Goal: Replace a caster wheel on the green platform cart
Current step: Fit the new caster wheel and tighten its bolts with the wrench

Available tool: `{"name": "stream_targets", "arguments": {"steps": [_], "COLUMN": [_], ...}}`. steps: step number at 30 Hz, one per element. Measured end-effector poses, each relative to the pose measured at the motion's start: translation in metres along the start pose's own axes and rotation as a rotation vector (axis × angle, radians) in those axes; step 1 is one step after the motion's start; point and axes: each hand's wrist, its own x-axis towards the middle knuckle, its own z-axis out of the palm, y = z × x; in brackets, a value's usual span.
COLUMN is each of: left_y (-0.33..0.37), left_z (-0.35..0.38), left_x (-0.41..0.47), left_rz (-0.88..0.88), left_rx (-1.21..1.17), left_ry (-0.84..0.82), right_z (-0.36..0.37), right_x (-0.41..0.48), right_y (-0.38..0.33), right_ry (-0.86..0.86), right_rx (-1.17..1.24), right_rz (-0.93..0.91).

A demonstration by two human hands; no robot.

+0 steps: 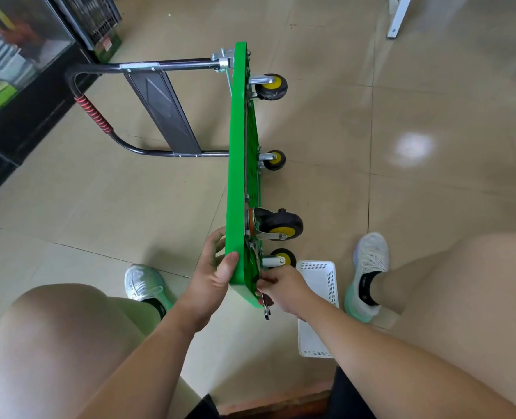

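Green platform cart (237, 176): tipped on its side on the floor, four casters mounted. Your left grip (212, 279): clasps the platform's near edge. Your right grip (284, 287): holds a wrench (266, 311) beside the nearest caster (282, 259). Progress: early; removal and swap likely pending.

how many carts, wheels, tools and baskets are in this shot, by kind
green cart: 1
caster wheels: 4
wrench: 1
white basket: 1
total: 7
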Motion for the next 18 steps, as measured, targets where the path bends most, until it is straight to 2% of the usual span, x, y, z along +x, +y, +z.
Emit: {"name": "stream_targets", "arguments": {"steps": [4,8,18], "left_y": [-0.001,-0.004,-0.005], "left_z": [0.0,0.0,0.0], "left_x": [0.0,-0.001,0.002], "left_rz": [-0.01,-0.025,-0.001], "left_rx": [0.014,0.019,0.055], "left_ry": [0.009,0.022,0.004], "right_z": [-0.005,-0.003,-0.003], "right_x": [-0.005,-0.015,-0.045], "right_y": [-0.009,-0.019,-0.061], "right_ry": [-0.038,-0.002,-0.056], "right_rx": [-0.087,-0.074,0.268], "right_rz": [0.019,0.03,0.172]}}
